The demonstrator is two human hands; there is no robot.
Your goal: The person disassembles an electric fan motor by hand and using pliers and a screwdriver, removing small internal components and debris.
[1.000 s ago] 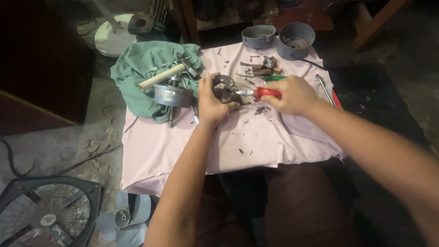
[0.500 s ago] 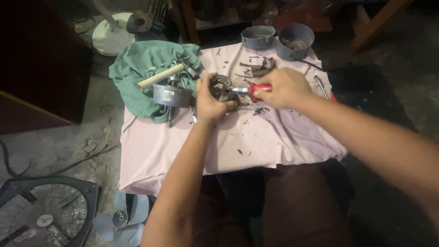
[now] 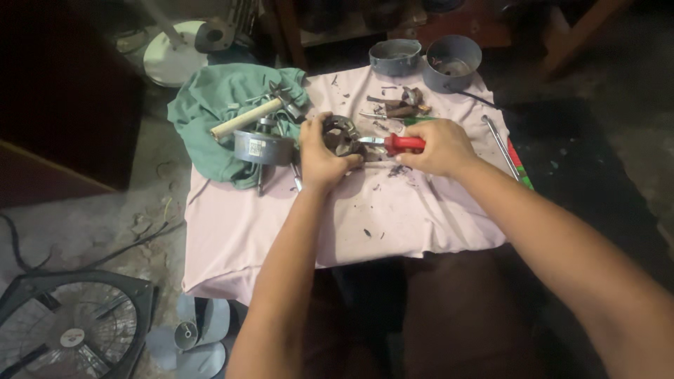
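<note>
My left hand [image 3: 321, 156] grips a round metal motor part [image 3: 338, 133] above a pink cloth [image 3: 295, 217]. My right hand [image 3: 437, 147] is closed on red-handled pliers [image 3: 397, 144], whose metal jaws reach into the motor part. Both hands work over the middle of the cloth, close together. Dark bits of debris lie on the cloth just below them.
A green rag [image 3: 217, 105] at the left carries a wooden-handled hammer [image 3: 247, 118] and a grey round housing [image 3: 263, 147]. Two grey bowls [image 3: 394, 56] [image 3: 453, 63] stand at the back. Small tools [image 3: 401, 107] and a metal rod [image 3: 500, 144] lie right. A fan grille [image 3: 67, 333] rests on the floor.
Both hands have stayed at the motor part; the pliers' jaws shifted slightly against it. The view moved a little.
</note>
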